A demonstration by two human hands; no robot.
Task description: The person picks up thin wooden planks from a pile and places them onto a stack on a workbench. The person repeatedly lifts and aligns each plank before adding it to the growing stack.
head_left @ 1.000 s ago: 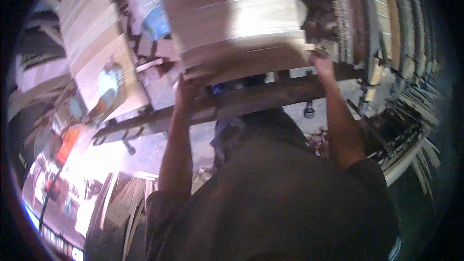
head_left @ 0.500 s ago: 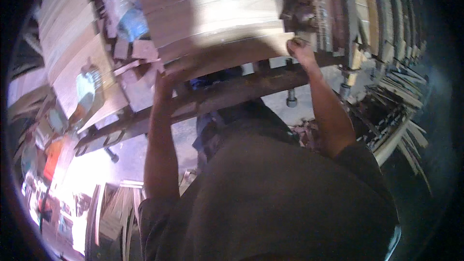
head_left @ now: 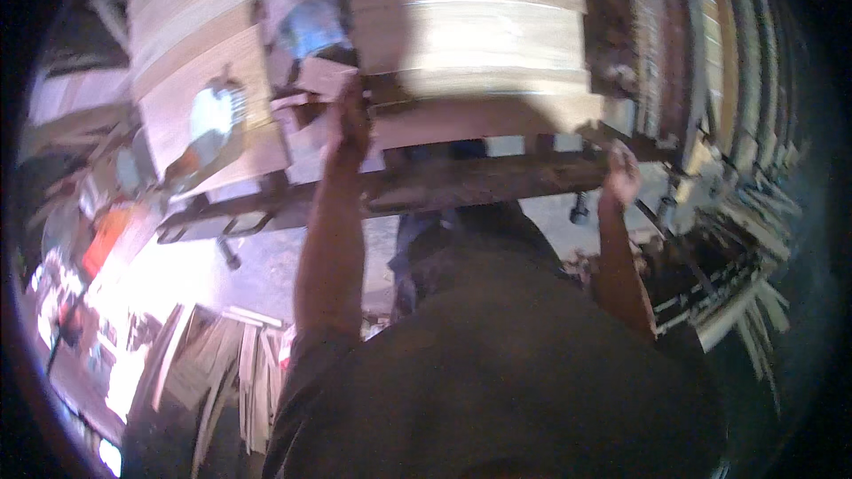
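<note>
A row of pale wooden boards (head_left: 488,31) lies side by side in front of me, thin glossy lines along some of their joints. The nearest board (head_left: 479,120) rests along the row's front side, above a dark metal beam (head_left: 479,179). My left hand (head_left: 351,124) is at that board's left end, beside a small wooden block (head_left: 325,76); shadow and blur hide its fingers. Apart from the board's right end, my right hand (head_left: 623,176) hovers near the beam's right part. Its fingers look loosely apart, and nothing shows in them.
Another board panel (head_left: 200,44) stands to the left, with a whitish, brush-like object (head_left: 213,120) on it. Between the panels lies a plastic bag with blue (head_left: 315,27). Upright boards and clamps (head_left: 710,53) line the right. Wood strips (head_left: 253,372) are piled lower left.
My right hand has come off the board's right end and dropped toward the beam. My left hand has shifted up beside the board's left end. The whole view has swung, moving the scene rightward.
</note>
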